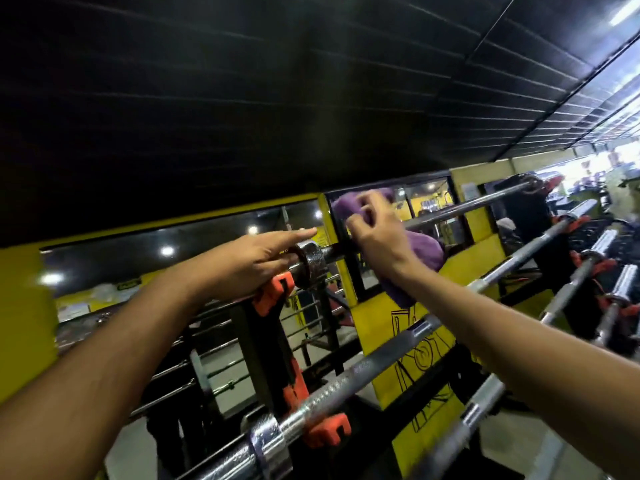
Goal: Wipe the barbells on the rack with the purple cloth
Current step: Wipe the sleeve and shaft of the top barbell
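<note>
The top barbell (460, 208) lies across the rack, its chrome collar (313, 263) at the left end. My right hand (377, 233) grips the purple cloth (424, 252), wrapped around this bar just right of the collar; part of the cloth hangs below the bar. With straight fingers, my left hand (256, 259) rests on the sleeve at the collar. Lower barbells (353, 379) sit on orange hooks (277, 289) of the black rack.
A yellow wall with mirrors (194, 258) stands behind the rack. More barbell ends (588, 261) line up at the right on red hooks. A black ceiling hangs low overhead. A yellow panel (415, 344) with black drawing sits behind the bars.
</note>
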`<action>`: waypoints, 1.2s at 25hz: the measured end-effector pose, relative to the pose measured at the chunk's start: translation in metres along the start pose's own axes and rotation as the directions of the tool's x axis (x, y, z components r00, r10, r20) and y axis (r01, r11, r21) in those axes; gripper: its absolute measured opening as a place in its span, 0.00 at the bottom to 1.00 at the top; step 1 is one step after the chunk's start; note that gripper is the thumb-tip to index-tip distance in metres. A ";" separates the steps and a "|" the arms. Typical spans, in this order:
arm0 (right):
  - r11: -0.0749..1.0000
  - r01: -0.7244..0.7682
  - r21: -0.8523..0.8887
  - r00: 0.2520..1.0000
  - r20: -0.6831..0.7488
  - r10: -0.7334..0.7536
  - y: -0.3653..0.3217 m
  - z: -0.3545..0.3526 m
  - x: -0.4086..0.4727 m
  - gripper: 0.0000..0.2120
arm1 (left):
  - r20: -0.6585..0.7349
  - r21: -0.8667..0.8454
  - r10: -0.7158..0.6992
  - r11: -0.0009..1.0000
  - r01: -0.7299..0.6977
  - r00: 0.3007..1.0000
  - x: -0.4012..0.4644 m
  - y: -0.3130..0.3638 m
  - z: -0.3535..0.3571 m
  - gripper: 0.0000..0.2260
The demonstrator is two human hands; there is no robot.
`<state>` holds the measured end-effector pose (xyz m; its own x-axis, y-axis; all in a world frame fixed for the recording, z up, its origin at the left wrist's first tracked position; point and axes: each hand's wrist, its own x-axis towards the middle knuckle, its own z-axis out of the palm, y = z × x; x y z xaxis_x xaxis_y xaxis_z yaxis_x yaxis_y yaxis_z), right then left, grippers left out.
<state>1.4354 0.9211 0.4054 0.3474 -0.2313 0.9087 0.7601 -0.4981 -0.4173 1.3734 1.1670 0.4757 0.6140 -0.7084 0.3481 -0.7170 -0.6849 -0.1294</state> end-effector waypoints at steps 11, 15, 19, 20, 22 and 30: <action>0.803 0.170 -0.571 0.950 0.310 0.019 0.088 -0.036 0.055 0.27 | -0.015 0.009 -0.030 1.000 0.030 0.999 -0.001 -0.004 0.001 0.20; 0.891 0.076 -0.448 0.984 0.176 0.004 0.068 -0.010 0.040 0.21 | -0.042 -0.008 -0.044 0.999 0.044 0.998 0.000 -0.005 0.001 0.23; 0.878 0.311 -0.363 0.949 0.158 -0.271 0.039 0.024 0.008 0.18 | -0.039 -0.008 -0.057 0.998 0.057 0.998 -0.001 0.000 -0.001 0.24; 0.860 0.373 -0.350 0.927 0.184 -0.327 0.047 0.020 0.006 0.18 | -0.040 -0.009 -0.064 0.998 0.064 0.997 -0.001 0.001 0.000 0.24; 0.840 0.398 -0.368 0.917 0.200 -0.346 0.078 -0.001 0.018 0.17 | -0.045 -0.013 -0.068 0.998 0.067 0.997 -0.003 0.002 0.001 0.23; 0.928 0.032 -0.372 0.999 0.020 -0.026 0.097 -0.007 0.030 0.29 | -0.054 -0.038 -0.071 0.997 0.069 0.996 -0.001 0.000 0.001 0.25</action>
<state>1.5160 0.8598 0.3922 0.3386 -0.2013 0.9191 0.5119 -0.7802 -0.3595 1.3730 1.1678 0.4748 0.6447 -0.6476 0.4061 -0.6848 -0.7254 -0.0697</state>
